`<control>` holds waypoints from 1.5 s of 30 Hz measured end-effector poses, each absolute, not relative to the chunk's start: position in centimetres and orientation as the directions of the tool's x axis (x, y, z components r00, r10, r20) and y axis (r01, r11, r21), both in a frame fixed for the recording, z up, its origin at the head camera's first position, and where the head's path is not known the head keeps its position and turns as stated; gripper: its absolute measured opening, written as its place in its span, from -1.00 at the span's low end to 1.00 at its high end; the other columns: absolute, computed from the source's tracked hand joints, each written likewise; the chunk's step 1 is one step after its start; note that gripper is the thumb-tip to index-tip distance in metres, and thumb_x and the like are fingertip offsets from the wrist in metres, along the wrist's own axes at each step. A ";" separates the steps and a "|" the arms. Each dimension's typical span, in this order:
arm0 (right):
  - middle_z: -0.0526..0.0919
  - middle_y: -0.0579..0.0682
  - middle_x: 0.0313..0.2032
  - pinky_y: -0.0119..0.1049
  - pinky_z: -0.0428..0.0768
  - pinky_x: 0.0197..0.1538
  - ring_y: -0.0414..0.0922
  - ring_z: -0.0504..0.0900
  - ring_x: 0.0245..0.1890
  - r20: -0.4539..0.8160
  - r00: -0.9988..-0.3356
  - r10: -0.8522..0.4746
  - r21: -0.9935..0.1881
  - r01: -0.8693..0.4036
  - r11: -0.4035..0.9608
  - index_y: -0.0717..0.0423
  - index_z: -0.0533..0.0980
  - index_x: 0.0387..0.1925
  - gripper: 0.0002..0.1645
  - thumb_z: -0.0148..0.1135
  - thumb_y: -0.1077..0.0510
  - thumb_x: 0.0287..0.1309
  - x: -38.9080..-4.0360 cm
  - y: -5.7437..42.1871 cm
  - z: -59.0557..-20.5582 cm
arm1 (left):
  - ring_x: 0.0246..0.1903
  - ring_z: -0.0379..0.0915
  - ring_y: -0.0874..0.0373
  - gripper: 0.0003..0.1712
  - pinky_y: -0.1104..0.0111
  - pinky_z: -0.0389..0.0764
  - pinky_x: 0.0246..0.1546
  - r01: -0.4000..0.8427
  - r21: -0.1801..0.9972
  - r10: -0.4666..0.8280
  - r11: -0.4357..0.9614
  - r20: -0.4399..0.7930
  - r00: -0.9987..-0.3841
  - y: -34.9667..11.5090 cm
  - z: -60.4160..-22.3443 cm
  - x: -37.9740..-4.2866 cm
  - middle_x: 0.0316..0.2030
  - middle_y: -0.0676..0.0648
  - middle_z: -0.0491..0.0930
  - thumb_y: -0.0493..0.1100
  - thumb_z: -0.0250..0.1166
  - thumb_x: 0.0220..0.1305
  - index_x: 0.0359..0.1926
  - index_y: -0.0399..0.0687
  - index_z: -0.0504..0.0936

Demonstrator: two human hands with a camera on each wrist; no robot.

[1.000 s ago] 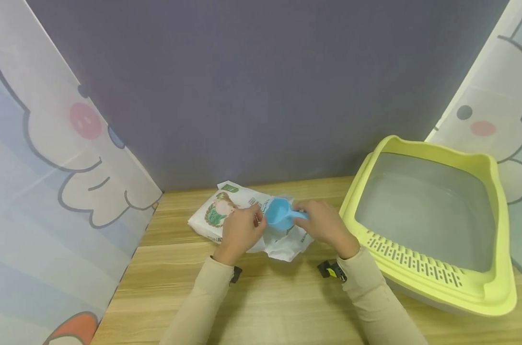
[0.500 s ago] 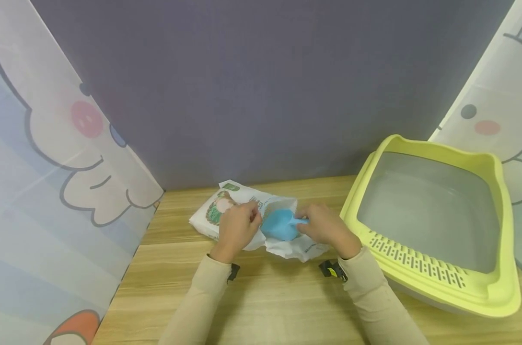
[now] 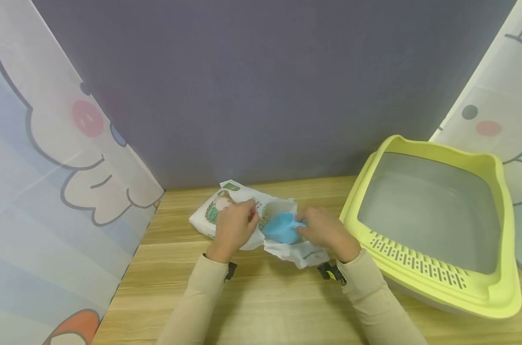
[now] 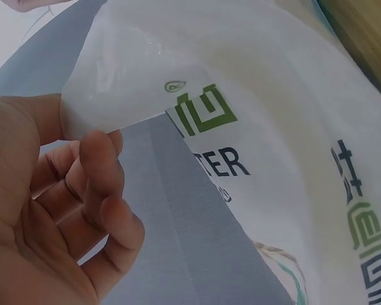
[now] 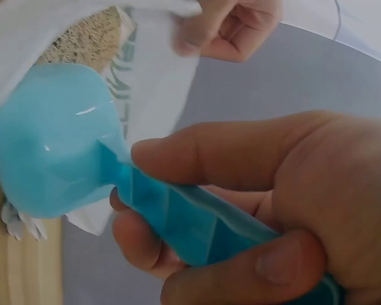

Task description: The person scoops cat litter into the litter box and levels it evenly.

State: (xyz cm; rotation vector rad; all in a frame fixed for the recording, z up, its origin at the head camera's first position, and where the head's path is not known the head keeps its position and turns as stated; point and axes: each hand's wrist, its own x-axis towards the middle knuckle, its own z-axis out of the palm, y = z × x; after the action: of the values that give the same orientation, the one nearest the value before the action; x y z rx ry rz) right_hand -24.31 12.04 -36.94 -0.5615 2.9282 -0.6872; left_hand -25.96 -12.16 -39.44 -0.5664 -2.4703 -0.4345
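Blue plastic forms the scoop (image 3: 282,229), whose bowl sits in the torn mouth of a white printed bag (image 3: 239,193), among tan granules (image 3: 266,214). Its long axis runs roughly left to right across the table (image 3: 261,306), bowl to the left, handle to the right. The right-wrist view adds what the head view hides — the handle (image 5: 178,216) has a ribbed hollow side, and the rounded back of the bowl faces that camera.

The right hand (image 3: 325,229) grips the handle, thumb and fingers wrapped round it. The left hand (image 3: 235,227) pinches the bag's edge between thumb and finger, its other fingers loosely curled.

The bag lies flat, mouth to the right. Up close in the left-wrist view, dark letters reading "TER" (image 4: 225,163) stand below a green squared character (image 4: 209,114), the word cut off by the bag's edge; more characters (image 4: 368,229) run down the side, in dark and green. From the head camera the printing is too small to read.

Right of the bag, near the right hand, stands a litter tray (image 3: 493,287) — yellow rim, grey inside, slotted front lip. A dark grey panel (image 3: 261,96) rises behind, between cartoon-printed curtains (image 3: 53,120).
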 end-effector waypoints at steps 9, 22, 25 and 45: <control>0.70 0.01 -0.20 -0.23 0.47 -0.28 -0.13 0.45 -0.45 -0.034 -0.936 -0.350 -0.457 -0.297 0.839 0.18 0.63 -0.05 -0.69 0.22 0.15 0.19 -23.9 13.3 -35.7 | -0.72 0.02 0.32 -0.66 0.49 -0.02 -0.74 0.517 0.170 0.342 0.839 0.574 -0.744 -11.9 -39.2 -25.9 -0.73 0.17 0.15 -0.31 0.29 0.13 -0.62 0.07 0.34; 0.74 0.20 0.04 -0.01 0.61 0.00 -0.03 0.62 -0.19 0.067 -0.938 -0.341 -0.496 -0.328 0.804 0.26 0.69 -0.03 -0.67 0.28 0.20 0.20 -24.5 12.6 -37.1 | -0.70 -0.01 0.30 -0.63 0.47 -0.04 -0.72 0.533 0.162 0.360 0.831 0.573 -0.736 -11.6 -39.6 -26.0 -0.71 0.18 0.09 -0.31 0.28 0.10 -0.63 0.08 0.29; 0.72 0.22 0.05 -0.02 0.59 -0.02 -0.03 0.58 -0.25 0.066 -0.935 -0.348 -0.501 -0.333 0.799 0.28 0.69 -0.04 -0.67 0.26 0.21 0.21 -24.6 12.3 -37.2 | -0.70 -0.02 0.31 -0.63 0.47 -0.04 -0.72 0.536 0.160 0.360 0.829 0.580 -0.731 -11.6 -39.7 -26.0 -0.72 0.19 0.09 -0.30 0.28 0.09 -0.64 0.09 0.28; 0.28 -0.07 -0.56 -0.30 0.33 -0.37 -0.14 0.34 -0.51 0.036 -0.935 -0.354 -0.449 -0.331 0.830 0.01 0.28 -0.64 -0.57 0.26 0.14 0.27 -24.9 11.3 -38.0 | -0.71 0.07 0.30 -0.67 0.46 0.03 -0.74 0.531 0.187 0.353 0.827 0.562 -0.748 -11.8 -39.9 -26.2 -0.73 0.18 0.19 -0.28 0.29 0.11 -0.62 0.10 0.35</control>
State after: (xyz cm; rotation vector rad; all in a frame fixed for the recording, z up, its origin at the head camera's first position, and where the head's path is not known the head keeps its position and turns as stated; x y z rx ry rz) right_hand -24.87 11.30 -38.03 -0.5541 2.9586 -0.7116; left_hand -26.17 -11.80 -39.93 -0.6503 -2.4884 -0.4602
